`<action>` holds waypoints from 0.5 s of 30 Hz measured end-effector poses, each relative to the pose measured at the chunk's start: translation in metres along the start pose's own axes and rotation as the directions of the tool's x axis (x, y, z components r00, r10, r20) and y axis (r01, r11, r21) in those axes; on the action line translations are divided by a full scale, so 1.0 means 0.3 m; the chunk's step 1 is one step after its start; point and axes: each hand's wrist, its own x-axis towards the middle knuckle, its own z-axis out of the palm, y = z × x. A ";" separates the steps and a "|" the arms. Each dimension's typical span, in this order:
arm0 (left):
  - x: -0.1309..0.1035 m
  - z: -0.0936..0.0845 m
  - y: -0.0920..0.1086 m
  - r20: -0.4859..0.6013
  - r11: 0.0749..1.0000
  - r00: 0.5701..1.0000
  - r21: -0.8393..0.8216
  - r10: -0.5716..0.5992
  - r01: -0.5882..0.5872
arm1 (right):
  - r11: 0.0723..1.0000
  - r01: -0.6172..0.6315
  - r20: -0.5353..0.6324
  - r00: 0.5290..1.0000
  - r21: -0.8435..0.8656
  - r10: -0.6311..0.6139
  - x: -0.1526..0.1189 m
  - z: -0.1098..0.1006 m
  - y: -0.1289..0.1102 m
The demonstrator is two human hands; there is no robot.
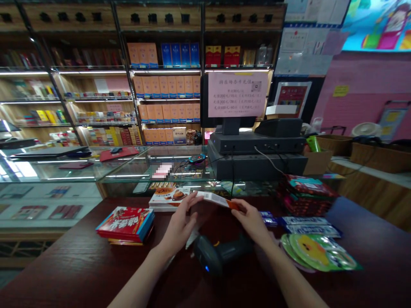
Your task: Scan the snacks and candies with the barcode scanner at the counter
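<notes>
Between my hands is a thin white-and-orange box, raised above the dark tabletop with a narrow side toward me. The fingers of my left hand close on its left end. My right hand grips the orange right end. Just left of it, a similar pile of white snack boxes lies behind my left hand. Below the held box, a black handheld barcode scanner with a small blue light rests on the table. A pale pointed thing beside the scanner is too partly hidden to name.
Red snack packs are stacked at left. At right lie blue-and-white packs, green packages with a yellow duck and a pile of dark red packs. Behind the glass counter edge stands a cash register.
</notes>
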 end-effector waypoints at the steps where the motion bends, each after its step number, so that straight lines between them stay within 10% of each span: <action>1: -0.003 0.002 0.003 0.015 1.000 1.000 0.013 0.019 -0.020 | 1.000 0.009 -0.011 1.000 -0.014 -0.009 -0.002 0.005 0.005; 8: -0.016 0.007 -0.007 0.124 0.991 0.990 0.111 0.059 -0.073 | 0.987 0.071 -0.036 0.996 -0.143 -0.077 -0.014 0.005 -0.002; 15: 0.004 -0.002 -0.069 -0.088 0.945 0.973 0.270 0.214 -0.183 | 0.981 0.129 0.062 0.991 -0.144 -0.121 -0.013 -0.004 -0.008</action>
